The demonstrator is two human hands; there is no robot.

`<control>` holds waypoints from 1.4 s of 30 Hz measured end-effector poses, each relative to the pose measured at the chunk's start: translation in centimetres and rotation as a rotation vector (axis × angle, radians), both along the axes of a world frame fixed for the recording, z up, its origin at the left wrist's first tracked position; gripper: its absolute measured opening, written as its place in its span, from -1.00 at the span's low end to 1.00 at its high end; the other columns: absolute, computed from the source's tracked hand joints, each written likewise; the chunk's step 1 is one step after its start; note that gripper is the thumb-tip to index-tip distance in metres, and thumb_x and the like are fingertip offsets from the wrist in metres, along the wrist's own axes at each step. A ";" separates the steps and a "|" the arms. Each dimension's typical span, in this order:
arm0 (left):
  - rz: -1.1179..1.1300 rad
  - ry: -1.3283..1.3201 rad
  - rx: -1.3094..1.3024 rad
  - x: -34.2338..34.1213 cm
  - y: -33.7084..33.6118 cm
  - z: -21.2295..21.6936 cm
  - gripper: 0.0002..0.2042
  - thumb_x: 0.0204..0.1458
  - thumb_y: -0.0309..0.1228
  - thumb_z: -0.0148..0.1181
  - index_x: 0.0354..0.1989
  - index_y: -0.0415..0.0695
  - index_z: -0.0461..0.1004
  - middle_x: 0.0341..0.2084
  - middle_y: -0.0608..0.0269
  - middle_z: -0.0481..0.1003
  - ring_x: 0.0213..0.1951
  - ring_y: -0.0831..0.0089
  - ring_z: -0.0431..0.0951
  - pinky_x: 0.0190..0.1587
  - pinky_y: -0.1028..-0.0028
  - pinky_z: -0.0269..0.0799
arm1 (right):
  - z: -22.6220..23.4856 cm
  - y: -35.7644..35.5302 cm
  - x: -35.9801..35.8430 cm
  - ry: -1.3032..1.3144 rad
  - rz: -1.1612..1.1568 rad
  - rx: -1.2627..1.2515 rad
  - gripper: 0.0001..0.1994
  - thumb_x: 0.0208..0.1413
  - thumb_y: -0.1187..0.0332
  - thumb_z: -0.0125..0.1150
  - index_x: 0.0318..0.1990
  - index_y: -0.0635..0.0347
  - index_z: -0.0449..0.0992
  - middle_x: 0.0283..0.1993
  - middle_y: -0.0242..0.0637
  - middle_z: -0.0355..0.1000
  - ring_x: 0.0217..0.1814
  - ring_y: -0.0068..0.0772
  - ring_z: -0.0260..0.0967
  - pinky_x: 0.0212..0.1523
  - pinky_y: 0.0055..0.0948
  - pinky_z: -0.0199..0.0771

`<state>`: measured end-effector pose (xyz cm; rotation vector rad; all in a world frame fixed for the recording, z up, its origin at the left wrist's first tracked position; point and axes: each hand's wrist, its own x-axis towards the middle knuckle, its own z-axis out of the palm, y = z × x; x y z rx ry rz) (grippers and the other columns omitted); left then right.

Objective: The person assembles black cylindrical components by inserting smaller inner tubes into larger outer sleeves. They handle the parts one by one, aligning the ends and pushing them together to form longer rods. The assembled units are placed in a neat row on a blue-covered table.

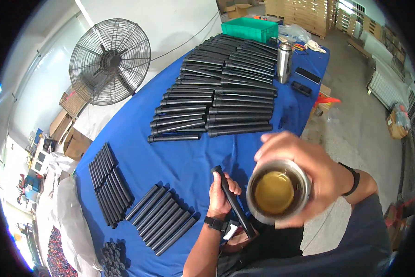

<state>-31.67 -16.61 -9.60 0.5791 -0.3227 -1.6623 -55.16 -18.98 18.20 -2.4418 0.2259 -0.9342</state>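
Observation:
Close in front of me, my right hand [311, 161] holds up a round metal cup [252, 197] with yellowish liquid in it. The fingers wrap around the cup's side, and the hand is slightly blurred. My left hand [220, 197] grips a black tube [236, 206] with a wider collar at its upper end; the tube slants down toward my lap. To the left of that hand, a row of plain black tubes [163, 217] lies side by side on the blue cloth [161, 161]. Past both hands spread long stacked rows of collared black tubes [240, 111].
More black tubes [109, 184] and several small black rings [113, 258] lie at the left. At the far right stand a steel flask [284, 62], a phone [308, 75], a dark case [301, 88] and a green bin [249, 30]. A large fan [109, 61] stands beyond the table's left edge.

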 end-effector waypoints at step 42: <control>-0.017 -0.028 -0.062 0.0 0.5 0.5 -0.54 0.36 0.10 -0.04 -0.14 -0.13 0.34 -0.66 0.22 0.36 -0.53 0.29 0.42 -0.37 0.27 0.43 | 3.6 3.6 6.5 -0.490 0.303 -0.275 -0.55 0.10 0.30 0.47 0.03 0.46 0.50 -0.05 0.01 0.55 -0.03 -0.03 0.56 0.03 -0.12 0.60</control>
